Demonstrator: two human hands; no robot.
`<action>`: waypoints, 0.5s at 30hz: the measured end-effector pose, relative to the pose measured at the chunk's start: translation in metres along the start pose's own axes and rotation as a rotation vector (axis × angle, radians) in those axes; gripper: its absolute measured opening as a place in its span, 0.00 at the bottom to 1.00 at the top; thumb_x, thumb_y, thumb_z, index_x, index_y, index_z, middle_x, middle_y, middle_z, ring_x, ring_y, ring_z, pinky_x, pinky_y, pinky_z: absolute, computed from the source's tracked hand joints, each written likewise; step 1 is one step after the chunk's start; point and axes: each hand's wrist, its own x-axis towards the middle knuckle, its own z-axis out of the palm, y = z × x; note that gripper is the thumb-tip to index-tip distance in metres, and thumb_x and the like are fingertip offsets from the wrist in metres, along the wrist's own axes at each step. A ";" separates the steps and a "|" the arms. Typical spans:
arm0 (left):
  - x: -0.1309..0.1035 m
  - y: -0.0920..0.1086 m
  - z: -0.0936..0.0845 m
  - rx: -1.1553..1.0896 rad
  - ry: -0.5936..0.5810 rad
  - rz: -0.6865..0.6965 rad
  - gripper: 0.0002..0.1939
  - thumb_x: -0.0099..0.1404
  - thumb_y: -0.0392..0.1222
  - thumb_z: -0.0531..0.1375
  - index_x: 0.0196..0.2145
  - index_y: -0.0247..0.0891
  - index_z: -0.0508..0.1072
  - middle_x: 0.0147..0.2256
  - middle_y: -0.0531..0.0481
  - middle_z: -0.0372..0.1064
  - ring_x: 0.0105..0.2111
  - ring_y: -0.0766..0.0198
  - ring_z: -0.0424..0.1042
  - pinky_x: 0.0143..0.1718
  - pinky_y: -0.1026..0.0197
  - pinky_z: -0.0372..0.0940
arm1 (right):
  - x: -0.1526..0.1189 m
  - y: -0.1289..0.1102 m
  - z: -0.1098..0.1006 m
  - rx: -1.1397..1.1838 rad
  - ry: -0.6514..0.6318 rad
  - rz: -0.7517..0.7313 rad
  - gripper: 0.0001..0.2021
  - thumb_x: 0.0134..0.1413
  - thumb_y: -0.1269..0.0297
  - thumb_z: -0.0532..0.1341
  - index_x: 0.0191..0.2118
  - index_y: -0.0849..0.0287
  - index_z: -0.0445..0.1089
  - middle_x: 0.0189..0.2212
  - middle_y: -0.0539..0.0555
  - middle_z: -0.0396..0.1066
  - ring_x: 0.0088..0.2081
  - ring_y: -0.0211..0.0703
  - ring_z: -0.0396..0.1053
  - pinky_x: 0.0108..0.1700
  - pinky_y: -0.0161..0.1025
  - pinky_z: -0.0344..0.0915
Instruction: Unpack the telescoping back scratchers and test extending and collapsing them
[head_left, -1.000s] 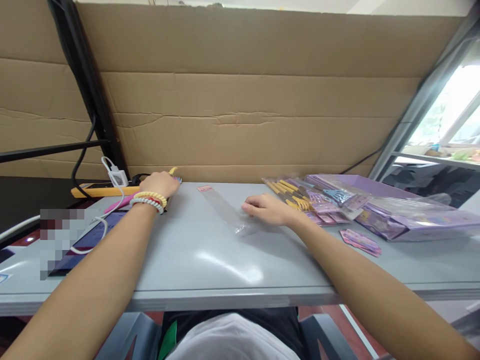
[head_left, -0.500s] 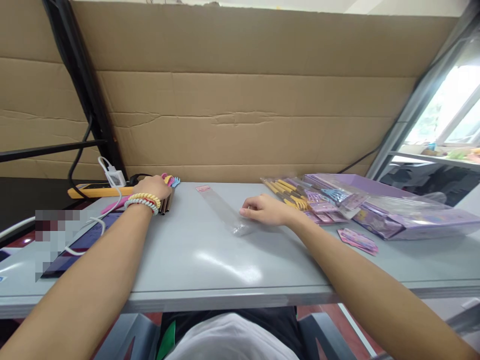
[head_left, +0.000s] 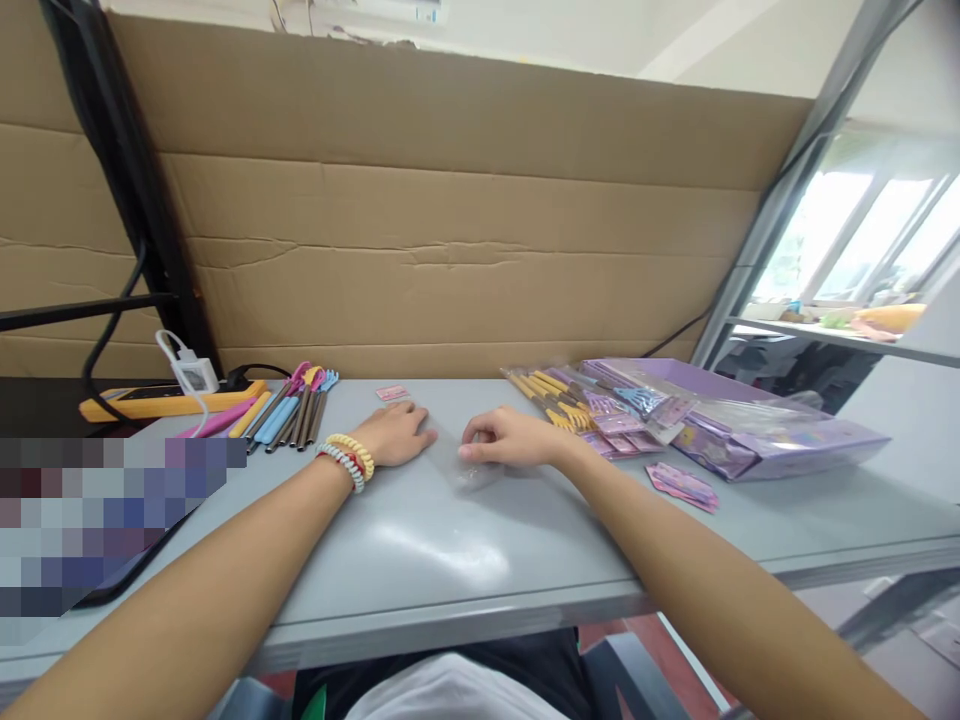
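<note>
My left hand (head_left: 396,434) lies palm down on a long clear plastic bag (head_left: 444,462), its fingers stretched out and nothing visible in them. Beyond it, the bag's pink header label (head_left: 391,393) shows. Close by on the right, my right hand (head_left: 508,438) has curled fingers, with thumb and forefinger pinched at the bag's near end. To the left of my left hand is a row of brown-handled forks and spoons (head_left: 306,415) with pink, yellow and blue heads. Bagged yellow forks (head_left: 553,395) lie beyond my right hand.
A purple box (head_left: 772,450) holding clear bags stands at the right. Pink printed cards (head_left: 682,486) lie before it. At the left are a yellow power strip (head_left: 165,402) and a white charger (head_left: 199,374). Cardboard (head_left: 450,270) walls off the table's back.
My left hand has left the forks and spoons and moved right onto the plastic bag, its fingers now stretched out. My right hand stays at the bag's near end. The view has shifted slightly.
</note>
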 end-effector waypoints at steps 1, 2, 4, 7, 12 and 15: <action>-0.001 -0.001 -0.001 -0.023 -0.005 0.016 0.26 0.64 0.57 0.44 0.46 0.36 0.68 0.50 0.37 0.65 0.48 0.48 0.66 0.48 0.49 0.60 | 0.000 -0.001 0.000 0.024 0.010 -0.009 0.23 0.50 0.44 0.58 0.37 0.61 0.73 0.25 0.51 0.71 0.27 0.36 0.64 0.29 0.33 0.56; -0.002 -0.001 -0.002 -0.044 -0.007 0.038 0.26 0.64 0.58 0.45 0.45 0.36 0.68 0.50 0.37 0.65 0.48 0.49 0.66 0.47 0.50 0.60 | 0.000 -0.001 -0.001 0.035 0.025 -0.017 0.23 0.50 0.44 0.57 0.37 0.61 0.73 0.25 0.51 0.71 0.27 0.36 0.64 0.28 0.33 0.56; -0.005 0.000 -0.005 -0.087 -0.018 0.106 0.26 0.62 0.59 0.47 0.44 0.36 0.69 0.48 0.39 0.67 0.46 0.51 0.67 0.45 0.52 0.61 | 0.000 -0.001 -0.001 0.016 0.078 -0.020 0.22 0.51 0.45 0.57 0.36 0.61 0.73 0.26 0.52 0.71 0.28 0.36 0.64 0.29 0.33 0.56; -0.009 0.010 -0.009 -0.151 -0.044 0.244 0.25 0.61 0.57 0.52 0.46 0.36 0.69 0.45 0.42 0.70 0.43 0.54 0.69 0.43 0.56 0.62 | 0.002 0.005 -0.001 -0.083 0.186 0.033 0.19 0.53 0.49 0.57 0.36 0.61 0.73 0.28 0.53 0.72 0.30 0.37 0.65 0.30 0.33 0.56; -0.014 0.028 -0.015 -0.353 0.019 0.394 0.18 0.63 0.47 0.53 0.47 0.39 0.72 0.44 0.49 0.74 0.41 0.61 0.71 0.43 0.62 0.62 | 0.005 0.018 -0.003 -0.173 0.277 0.108 0.13 0.53 0.58 0.58 0.40 0.61 0.72 0.32 0.55 0.73 0.32 0.38 0.66 0.32 0.34 0.57; -0.013 0.029 -0.015 -0.371 0.186 0.335 0.16 0.64 0.44 0.51 0.44 0.39 0.74 0.43 0.50 0.74 0.42 0.62 0.71 0.43 0.62 0.62 | 0.005 0.023 -0.003 -0.203 0.288 0.112 0.15 0.52 0.57 0.59 0.42 0.61 0.71 0.37 0.56 0.73 0.35 0.40 0.67 0.35 0.35 0.59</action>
